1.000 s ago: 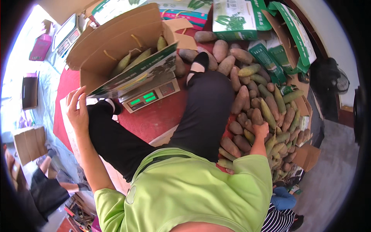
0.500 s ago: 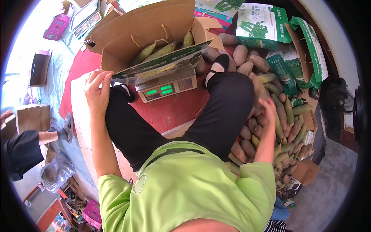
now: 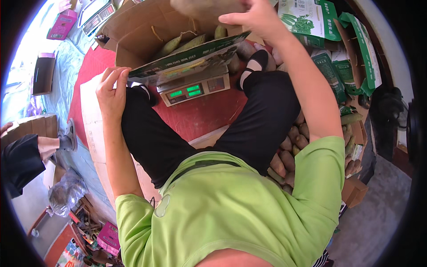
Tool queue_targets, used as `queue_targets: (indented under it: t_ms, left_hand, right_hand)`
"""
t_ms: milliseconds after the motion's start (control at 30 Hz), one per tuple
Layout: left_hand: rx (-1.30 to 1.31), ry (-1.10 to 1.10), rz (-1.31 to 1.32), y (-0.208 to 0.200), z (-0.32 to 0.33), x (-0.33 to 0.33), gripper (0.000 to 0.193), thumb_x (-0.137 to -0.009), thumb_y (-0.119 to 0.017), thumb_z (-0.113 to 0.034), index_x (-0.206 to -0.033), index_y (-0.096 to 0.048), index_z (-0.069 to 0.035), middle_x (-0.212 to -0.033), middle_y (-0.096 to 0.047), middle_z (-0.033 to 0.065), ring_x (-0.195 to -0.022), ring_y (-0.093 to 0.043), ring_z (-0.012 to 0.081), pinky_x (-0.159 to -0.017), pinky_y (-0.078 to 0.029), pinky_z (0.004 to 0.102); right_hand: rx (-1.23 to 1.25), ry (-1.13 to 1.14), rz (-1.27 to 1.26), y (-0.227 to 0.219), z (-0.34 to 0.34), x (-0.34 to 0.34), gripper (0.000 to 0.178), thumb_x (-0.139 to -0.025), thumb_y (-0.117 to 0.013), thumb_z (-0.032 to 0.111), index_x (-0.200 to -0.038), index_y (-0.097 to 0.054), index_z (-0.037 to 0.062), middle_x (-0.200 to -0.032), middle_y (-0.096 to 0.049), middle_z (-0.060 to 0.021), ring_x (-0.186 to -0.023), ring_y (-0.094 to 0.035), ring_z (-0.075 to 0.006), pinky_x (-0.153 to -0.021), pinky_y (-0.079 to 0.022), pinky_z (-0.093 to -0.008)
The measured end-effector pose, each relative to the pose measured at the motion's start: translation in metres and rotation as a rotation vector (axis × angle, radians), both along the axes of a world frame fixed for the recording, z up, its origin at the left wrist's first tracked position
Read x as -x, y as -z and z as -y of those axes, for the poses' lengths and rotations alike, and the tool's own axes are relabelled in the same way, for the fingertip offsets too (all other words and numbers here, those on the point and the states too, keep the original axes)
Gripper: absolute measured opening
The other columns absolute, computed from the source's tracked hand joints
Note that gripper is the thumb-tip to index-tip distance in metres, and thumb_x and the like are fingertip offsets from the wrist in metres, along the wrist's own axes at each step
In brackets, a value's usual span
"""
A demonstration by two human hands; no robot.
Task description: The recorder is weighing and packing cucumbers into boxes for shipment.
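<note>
My left hand [image 3: 112,89] pinches the near left corner of an open cardboard box [image 3: 191,57] between thumb and fingers. The box sits on a digital scale [image 3: 194,92] with green lit readouts. Several green radishes [image 3: 192,43] lie inside it, beside twisted cord handles. Over the box's far right part, my right hand [image 3: 262,20] grips a large, pale brown radish [image 3: 207,8], blurred and cut off by the top edge. My right fingers are partly hidden behind it.
A pile of soil-coloured radishes [image 3: 289,162] lies right of my right leg. Green and white cartons [image 3: 307,20] stand beyond it. Another person's leg [image 3: 44,149] is at the left, near a crumpled plastic bag [image 3: 66,193]. A second scale [image 3: 95,15] stands far left.
My right hand has risen from the pile on the right, up and leftward over the box, now carrying a radish. My left hand stays on the box corner.
</note>
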State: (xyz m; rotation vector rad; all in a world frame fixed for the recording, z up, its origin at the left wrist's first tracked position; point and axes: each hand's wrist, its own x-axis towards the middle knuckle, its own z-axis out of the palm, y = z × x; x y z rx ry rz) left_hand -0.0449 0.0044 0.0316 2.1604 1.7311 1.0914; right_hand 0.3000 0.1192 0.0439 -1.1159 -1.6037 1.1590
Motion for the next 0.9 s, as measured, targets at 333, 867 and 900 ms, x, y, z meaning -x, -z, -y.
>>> queue_targets:
  t_ms: [333, 867, 900]
  left_hand:
    - [-0.025, -0.030, 0.002, 0.003, 0.000, 0.005, 0.012, -0.087, -0.064, -0.011, -0.092, -0.068, -0.001, -0.085, -0.064, 0.0085, -0.077, -0.062, 0.0202, -0.070, -0.047, 0.0288]
    - [-0.049, -0.006, -0.007, 0.008, -0.002, 0.003, 0.013, -0.086, -0.064, -0.013, -0.094, -0.069, -0.002, -0.087, -0.064, 0.0094, -0.081, -0.061, 0.0223, -0.073, -0.047, 0.0311]
    - [-0.053, 0.000, -0.004, 0.008, -0.003, 0.003, 0.013, -0.086, -0.065, -0.013, -0.093, -0.069, -0.002, -0.087, -0.064, 0.0094, -0.081, -0.061, 0.0222, -0.073, -0.047, 0.0313]
  right_hand:
    - [0.052, 0.223, 0.125, 0.024, 0.020, -0.075, 0.041, -0.083, -0.069, 0.021, -0.118, -0.059, 0.0029, -0.106, -0.063, -0.0043, -0.097, -0.057, -0.0113, -0.084, -0.043, -0.0231]
    - [0.476, 0.354, 0.037, 0.089, 0.055, -0.116, 0.032, -0.086, -0.066, 0.021, -0.115, -0.061, 0.0060, -0.095, -0.064, -0.0007, -0.081, -0.055, -0.0055, -0.067, -0.042, -0.0193]
    - [0.476, 0.354, 0.035, 0.088, 0.051, -0.115, 0.032, -0.086, -0.066, 0.021, -0.115, -0.061, 0.0060, -0.095, -0.064, -0.0007, -0.081, -0.055, -0.0055, -0.067, -0.042, -0.0193]
